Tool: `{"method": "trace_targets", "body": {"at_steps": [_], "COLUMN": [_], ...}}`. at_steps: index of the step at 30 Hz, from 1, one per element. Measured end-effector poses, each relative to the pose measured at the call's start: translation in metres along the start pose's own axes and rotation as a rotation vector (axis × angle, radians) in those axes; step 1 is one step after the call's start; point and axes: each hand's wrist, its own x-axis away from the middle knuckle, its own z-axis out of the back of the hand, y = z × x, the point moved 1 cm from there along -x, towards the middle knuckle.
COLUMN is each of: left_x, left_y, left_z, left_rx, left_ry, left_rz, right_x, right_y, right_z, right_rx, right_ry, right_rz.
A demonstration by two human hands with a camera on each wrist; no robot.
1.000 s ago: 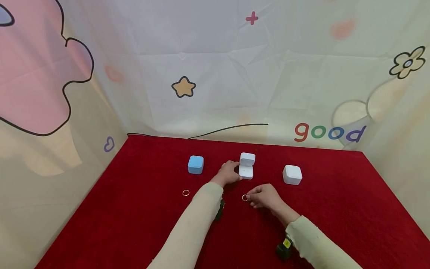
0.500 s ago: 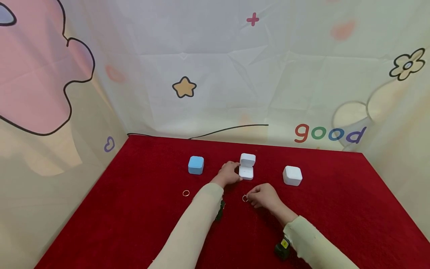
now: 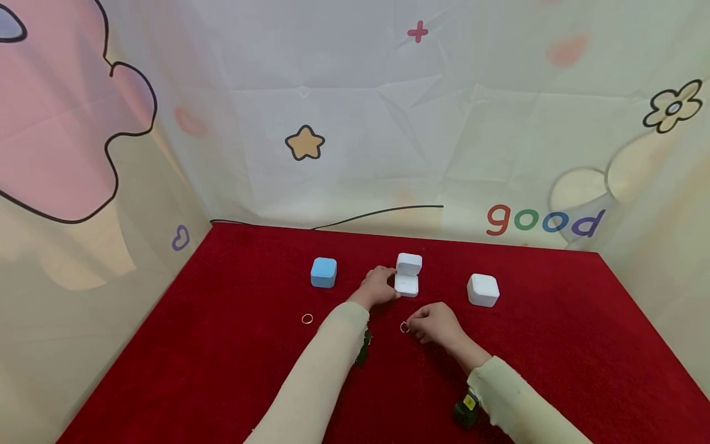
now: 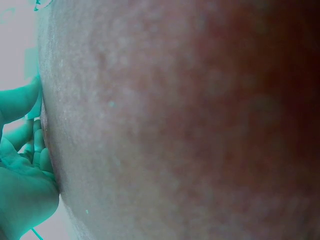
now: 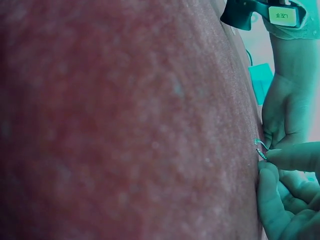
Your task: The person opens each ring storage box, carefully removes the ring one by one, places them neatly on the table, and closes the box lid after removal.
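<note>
A small white ring box (image 3: 408,264) stands on the red cloth with its lid raised. My left hand (image 3: 378,285) grips its left side, thumb near the front and fingers toward the back. In front of the box, my right hand (image 3: 440,323) pinches a ring (image 3: 405,327) between thumb and index finger, close over the cloth. The right wrist view shows a beaded band on this ring (image 5: 260,153) at the fingertips. Little more than the left hand (image 4: 25,195) shows at the edge of the left wrist view; cloth fills the rest.
Another gold ring (image 3: 307,319) lies on the red cloth (image 3: 222,345) left of my left sleeve. A light blue box (image 3: 323,272) stands behind it. To the right sits a white box (image 3: 483,290) with its lid down. A patterned curtain (image 3: 355,111) hangs behind the table.
</note>
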Motion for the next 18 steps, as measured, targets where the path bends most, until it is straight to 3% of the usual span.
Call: {"method": "trace_targets", "body": {"at_steps": [18], "left_x": [-0.0010], "left_y": [-0.0001], "left_z": [0.0001], "left_rx": [-0.017], "left_ry": [0.000], "left_rz": [0.005], "right_x": [-0.0071], "right_y": [-0.0010], "right_z": [-0.0013], "right_rx": [0.154], "right_ry": [-0.018], "right_rz": [0.035]}}
